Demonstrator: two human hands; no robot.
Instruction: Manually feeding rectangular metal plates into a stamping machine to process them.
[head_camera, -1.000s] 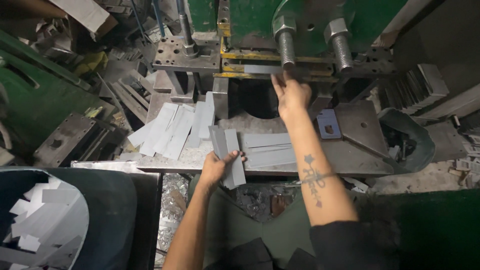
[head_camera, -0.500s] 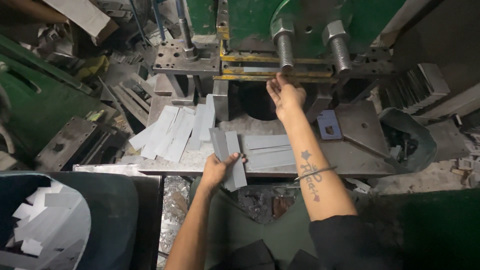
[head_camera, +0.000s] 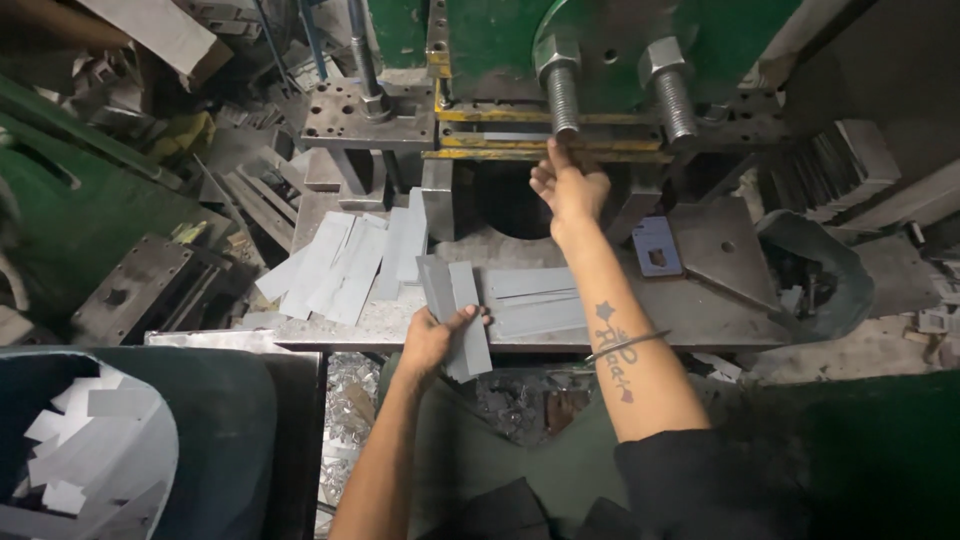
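Note:
My left hand (head_camera: 432, 340) grips a small stack of grey metal strips (head_camera: 462, 312) at the front edge of the press table (head_camera: 700, 300). The stack stands tilted, with its far end resting on the table. My right hand (head_camera: 568, 185) reaches forward to the slot of the die (head_camera: 540, 133), just under the yellow-edged plates and beside a threaded bolt (head_camera: 563, 100). Its fingertips touch the slot's edge, and whether they pinch anything is hidden. More grey strips (head_camera: 535, 300) lie flat on the table between my two arms.
Loose grey strips (head_camera: 340, 262) are fanned out on the table's left. A dark bin (head_camera: 210, 440) with cut pieces sits at lower left. A small punched plate (head_camera: 655, 245) and a black tub (head_camera: 820, 265) are on the right. Metal scrap lies below the table.
My right hand has moved slightly up and left to the die slot. My left hand keeps hold of the strip stack in the same place.

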